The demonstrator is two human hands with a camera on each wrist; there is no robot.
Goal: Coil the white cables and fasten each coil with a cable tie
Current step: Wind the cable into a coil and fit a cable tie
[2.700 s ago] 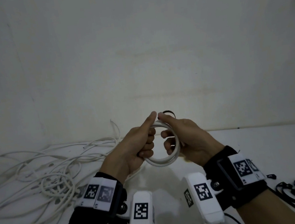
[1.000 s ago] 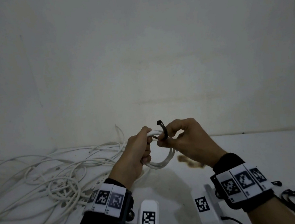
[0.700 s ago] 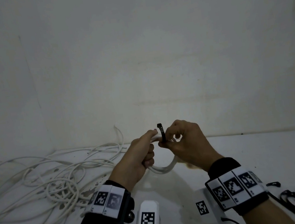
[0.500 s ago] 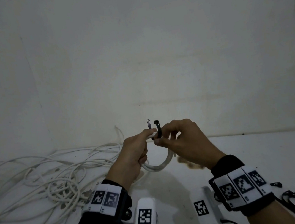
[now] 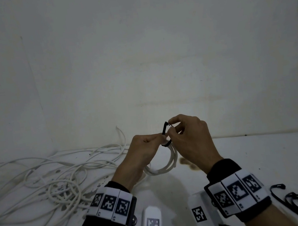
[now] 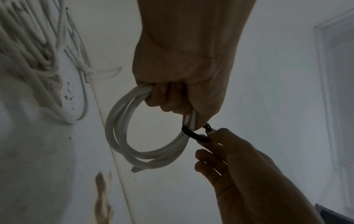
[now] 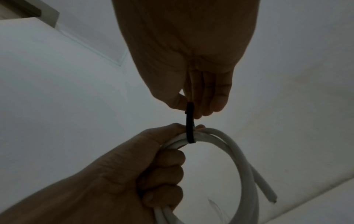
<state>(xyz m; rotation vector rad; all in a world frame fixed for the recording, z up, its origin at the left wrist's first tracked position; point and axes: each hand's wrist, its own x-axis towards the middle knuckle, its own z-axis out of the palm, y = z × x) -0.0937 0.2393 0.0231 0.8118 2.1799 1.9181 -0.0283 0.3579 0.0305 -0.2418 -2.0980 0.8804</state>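
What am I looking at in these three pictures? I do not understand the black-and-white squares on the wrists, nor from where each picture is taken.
There is no machine: a person works with two bare hands. One picture comes from a camera on the head, looking down. The other two come from white cameras worn at each wrist, looking along the hand; the squares are printed on wrist bands, probably as markers. The left hand grips a small coil of white cable above the table. The right hand pinches a black cable tie that passes round the coil's strands; I cannot tell whether it is closed. On the table, a tangle of loose white cables lies at the left and spare black cable ties at the right.
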